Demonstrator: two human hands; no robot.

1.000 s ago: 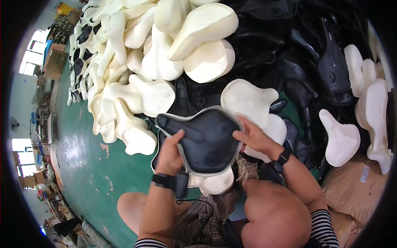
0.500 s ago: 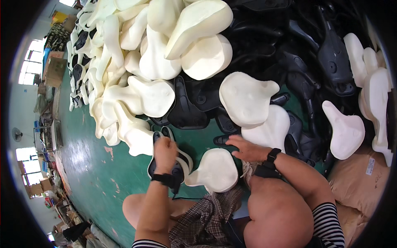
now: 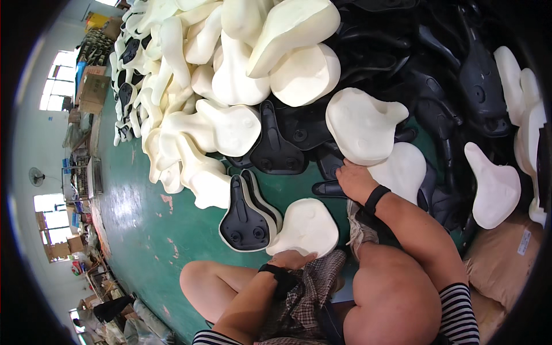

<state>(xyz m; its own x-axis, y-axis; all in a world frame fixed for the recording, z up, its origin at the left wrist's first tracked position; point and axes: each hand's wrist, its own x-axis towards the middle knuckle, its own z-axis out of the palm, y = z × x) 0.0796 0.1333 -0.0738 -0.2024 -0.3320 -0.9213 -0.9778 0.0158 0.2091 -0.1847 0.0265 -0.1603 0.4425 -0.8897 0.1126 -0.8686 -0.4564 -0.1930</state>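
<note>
A cream foam bicycle saddle pad [image 3: 309, 225] lies flat before my knees. My left hand [image 3: 292, 260] is closed at its near edge, the thumb along the rim and the fingers mostly hidden. Beside the pad, two saddles stand together; on the front one, a black base [image 3: 244, 215] is edged by pale foam. My right hand [image 3: 356, 181] reaches over the tip of a black saddle base [image 3: 328, 188], fingers extended to the lower edge of a second foam pad [image 3: 361, 126]. Nothing is visibly held in it.
Cream foam pads [image 3: 241, 75] are heaped at the far left and centre. Black saddle bases [image 3: 391, 52] pile up at the far right. A single pad [image 3: 491, 184] and a brown sack [image 3: 497, 256] lie to the right. Green floor [image 3: 138, 213] stretches along the left.
My left hand has let go of the black-based saddle and moved down to the foam pad's near edge. My right hand has moved farther forward, toward the other pad. The view has shifted slightly.
</note>
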